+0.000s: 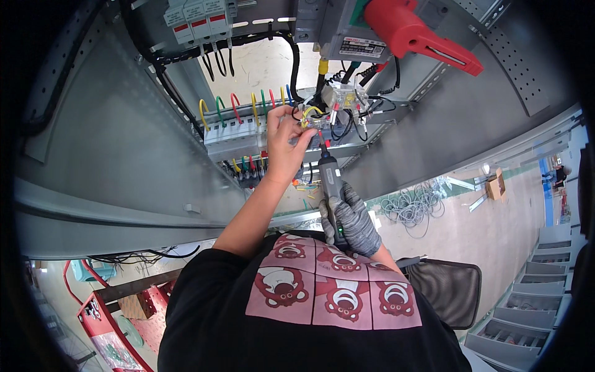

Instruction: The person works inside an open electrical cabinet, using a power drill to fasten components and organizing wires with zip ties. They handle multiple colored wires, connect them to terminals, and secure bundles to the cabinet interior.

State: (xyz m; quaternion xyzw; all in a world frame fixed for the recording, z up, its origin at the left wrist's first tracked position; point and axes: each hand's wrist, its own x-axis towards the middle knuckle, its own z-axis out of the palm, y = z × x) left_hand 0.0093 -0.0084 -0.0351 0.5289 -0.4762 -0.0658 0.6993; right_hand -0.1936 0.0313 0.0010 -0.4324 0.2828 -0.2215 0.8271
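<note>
Inside a grey metal cabinet, my bare left hand [286,139] is closed, thumb and fingers pinched at a thin yellow wire [312,110] beside a small clear plastic part. My right hand [354,222], in a grey knit glove, is wrapped round a dark grey powered screwdriver [331,177]. Its shaft points up into the cabinet, and the tip is close to my left thumb by the clear part; contact is too small to tell. To the right of the fingertips sits a clear-covered component [344,96] with black wires. A row of breakers [230,137] stands left of my left hand.
A red rotary handle [421,37] juts out at the upper right. Red-marked fuse holders [197,25] hang at the upper left. Coiled grey cable [414,208] lies on the floor to the right, near a cardboard box [495,185]. A red cart [111,335] stands lower left.
</note>
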